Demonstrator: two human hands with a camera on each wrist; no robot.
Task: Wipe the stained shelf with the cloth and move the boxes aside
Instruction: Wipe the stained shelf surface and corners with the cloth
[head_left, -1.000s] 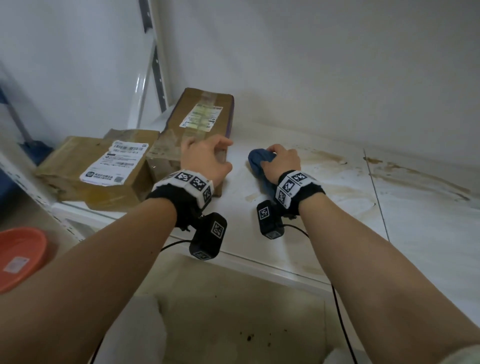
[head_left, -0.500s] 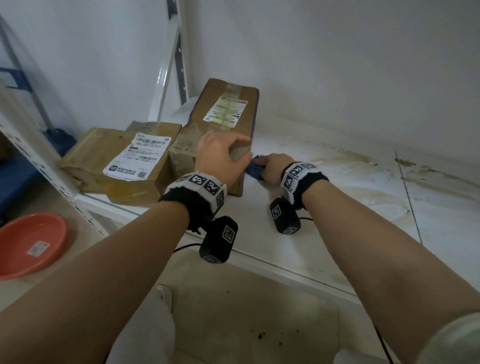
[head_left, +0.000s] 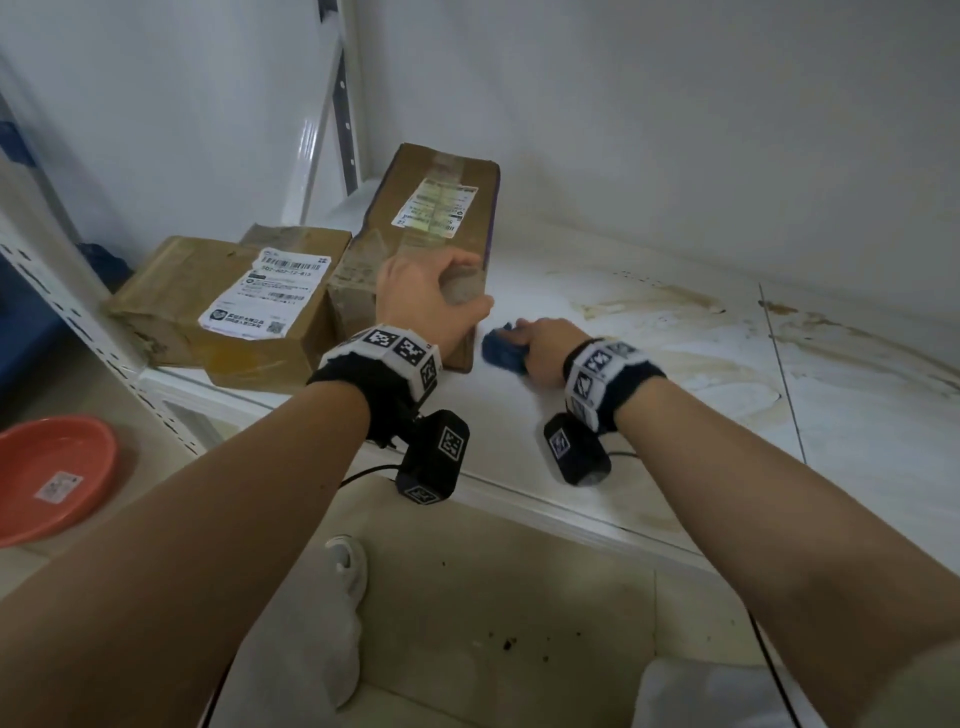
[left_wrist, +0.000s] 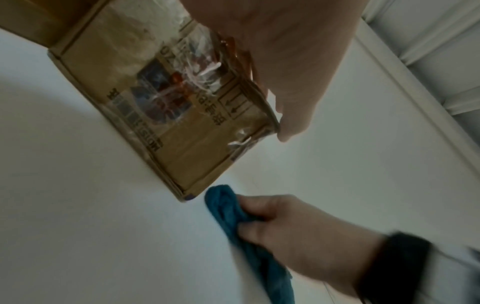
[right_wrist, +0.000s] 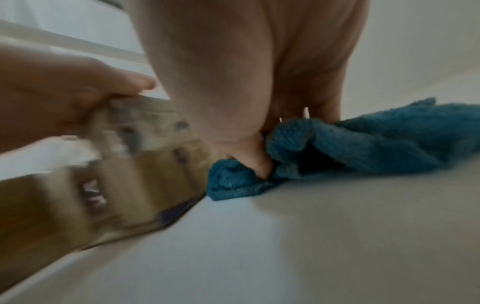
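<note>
A tall brown cardboard box stands on the white stained shelf, with a flatter labelled box at its left. My left hand grips the tall box by its near top corner, fingers curled over the edge. My right hand holds a bunched blue cloth down on the shelf, just right of the box's near bottom corner. In the right wrist view my fingers press into the cloth, which touches the blurred box. The cloth also shows below the box in the left wrist view.
Brown stains spread over the shelf to the right of my hands. White wall and a perforated upright stand behind the boxes. An orange basin lies on the floor at the left. A foot in a white shoe is below the shelf edge.
My right hand has dragged the cloth left and nearer, up against the tall box's corner. My left hand has shifted its grip along the box's near top edge.
</note>
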